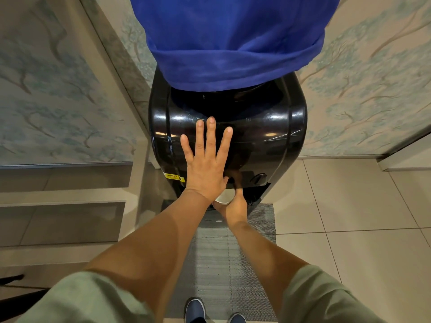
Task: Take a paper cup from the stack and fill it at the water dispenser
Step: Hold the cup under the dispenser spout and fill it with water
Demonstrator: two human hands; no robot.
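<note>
A glossy black water dispenser (261,136) stands straight ahead, its bottle wrapped in a blue cloth cover (228,43). My left hand (205,159) lies flat on the dispenser's front top, fingers spread, thumb down by the tap area. Just below it, my right hand (234,206) grips a white paper cup (224,197) and holds it under the dispenser's overhang. Only the cup's rim and a bit of its inside show; whether water is in it I cannot tell. A round knob (258,179) sits to the right of the cup. No cup stack is in view.
A grey woven mat (233,264) lies on the tiled floor (349,206) before the dispenser, with my blue shoes (195,310) at its near end. Patterned walls close in on both sides. Grey steps or shelves (63,220) run along the left.
</note>
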